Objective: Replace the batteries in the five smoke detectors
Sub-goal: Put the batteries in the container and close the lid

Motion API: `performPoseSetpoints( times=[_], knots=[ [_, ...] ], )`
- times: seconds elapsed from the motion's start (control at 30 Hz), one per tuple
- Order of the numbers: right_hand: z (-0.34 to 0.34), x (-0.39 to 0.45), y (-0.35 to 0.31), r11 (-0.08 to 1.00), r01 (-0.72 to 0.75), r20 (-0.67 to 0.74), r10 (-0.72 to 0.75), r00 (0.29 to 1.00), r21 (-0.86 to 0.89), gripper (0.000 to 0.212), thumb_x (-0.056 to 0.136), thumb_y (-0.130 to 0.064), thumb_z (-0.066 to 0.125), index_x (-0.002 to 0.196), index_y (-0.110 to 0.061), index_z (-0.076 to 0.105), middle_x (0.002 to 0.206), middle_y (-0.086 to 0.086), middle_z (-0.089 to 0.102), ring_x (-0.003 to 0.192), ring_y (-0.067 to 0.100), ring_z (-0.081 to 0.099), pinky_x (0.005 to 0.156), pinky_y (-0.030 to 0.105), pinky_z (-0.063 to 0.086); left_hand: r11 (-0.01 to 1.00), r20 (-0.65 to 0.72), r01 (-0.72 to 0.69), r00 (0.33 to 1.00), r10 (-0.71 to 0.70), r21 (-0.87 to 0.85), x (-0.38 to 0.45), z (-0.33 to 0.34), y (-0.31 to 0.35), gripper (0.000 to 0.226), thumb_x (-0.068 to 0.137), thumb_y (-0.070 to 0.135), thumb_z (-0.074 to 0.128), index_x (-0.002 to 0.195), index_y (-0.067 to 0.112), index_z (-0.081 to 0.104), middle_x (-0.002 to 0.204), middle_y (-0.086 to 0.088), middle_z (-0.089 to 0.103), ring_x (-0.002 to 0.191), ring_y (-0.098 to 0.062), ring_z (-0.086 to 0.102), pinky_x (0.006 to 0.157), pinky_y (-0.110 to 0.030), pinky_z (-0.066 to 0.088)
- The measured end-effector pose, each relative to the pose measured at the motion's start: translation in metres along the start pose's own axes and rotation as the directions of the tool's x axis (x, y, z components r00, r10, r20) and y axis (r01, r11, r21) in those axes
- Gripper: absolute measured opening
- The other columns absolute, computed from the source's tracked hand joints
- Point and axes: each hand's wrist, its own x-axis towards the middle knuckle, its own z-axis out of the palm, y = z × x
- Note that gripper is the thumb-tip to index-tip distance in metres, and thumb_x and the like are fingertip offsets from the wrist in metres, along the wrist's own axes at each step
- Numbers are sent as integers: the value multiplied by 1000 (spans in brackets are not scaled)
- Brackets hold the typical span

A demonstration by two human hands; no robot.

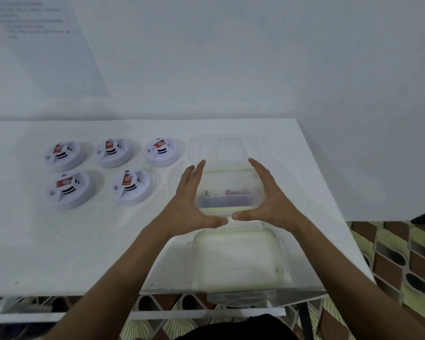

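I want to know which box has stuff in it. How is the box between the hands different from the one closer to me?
The far box holds dark and red items, blurred; the near box shows none. The far box sits between the left hand and right hand; nothing touches the near box. The near box overhangs the table edge; the far one doesn't. Both are clear plastic with green rims.

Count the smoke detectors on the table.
5, all left of the clear container: three in a back row, two in front. None appears hidden.
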Motion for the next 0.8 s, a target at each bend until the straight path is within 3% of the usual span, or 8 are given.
performPoseSetpoints(
  times=[0.1, 0.2, 0.3, 0.47, 0.57, 0.63, 0.73, 0.8],
  knots=[
    [3, -1, 3, 996, -14, -37, 17, 999, 88, 124, 55, -31, 95, 147, -48, 14, 157, -22, 19, 139, -4, 24, 108, 17, 25, 981, -112, 25, 993, -48, -194, 0, 4, -2, 116, 66, 38, 87, 149, 43, 7, 156, 19, 14, 141, 3, 15, 108, -22, 20],
    [6, -2, 7, 991, -5, -62, 14, 998, 136, 127, 55, -27, 96, 151, -44, 16, 157, -23, 21, 141, -5, 25, 105, 10, 24, 939, -116, 39, 990, -83, -340, 0, 8, -5, 105, 62, 45, 83, 144, 50, 18, 151, 25, 24, 138, 7, 25, 112, -28, 28],
    [6, 0, 8, 990, -12, -58, 20, 998, 141, 126, 55, -27, 96, 151, -45, 15, 158, -23, 21, 143, -3, 24, 105, 12, 24, 910, -127, 51, 986, -112, -412, 1, 12, -7, 100, 62, 44, 82, 143, 47, 22, 147, 30, 27, 131, 20, 24, 111, -25, 29],
    [4, 0, 5, 996, -21, -57, 26, 998, 84, 120, 57, -28, 96, 148, -45, 20, 157, -19, 22, 141, 0, 25, 114, 25, 29, 978, -73, 39, 996, -55, -207, 4, 4, -3, 96, 73, 32, 83, 144, 45, 21, 152, 21, 18, 128, 24, 14, 103, -15, 19],
    [4, -5, 4, 999, -36, -84, 37, 996, 14, 114, 57, -41, 94, 149, -40, 27, 158, -13, 23, 146, 5, 23, 119, 40, 31, 999, -29, 42, 999, -42, -15, 0, 0, 2, 92, 73, 46, 78, 148, 41, 24, 159, 14, 5, 136, 15, 1, 106, -19, 15],
    [1, -18, 4, 996, -68, -96, 63, 993, -51, 110, 61, -46, 90, 150, -40, 26, 161, -13, 16, 147, 3, 17, 118, 39, 31, 999, -53, 13, 999, -10, 45, -9, 0, 3, 86, 74, 55, 72, 147, 42, 27, 160, 12, 0, 143, 7, -3, 109, -23, 16],
    [-4, -50, 3, 991, -84, -144, 68, 987, -106, 93, 69, -46, 84, 146, -41, 32, 158, -16, 17, 145, 3, 22, 113, 33, 35, 995, -142, -65, 987, 76, 80, -37, 5, 7, 72, 80, 53, 69, 143, 39, 36, 158, 10, 10, 147, -5, 7, 109, -23, 22],
    [-4, -73, 3, 988, -80, -160, 58, 985, -134, 78, 74, -45, 80, 141, -41, 39, 151, -13, 27, 140, 7, 31, 110, 36, 39, 993, -214, -81, 972, 98, 90, -62, 12, 8, 64, 82, 48, 67, 139, 36, 41, 151, 9, 23, 142, -7, 20, 103, -9, 23]
  ],
)
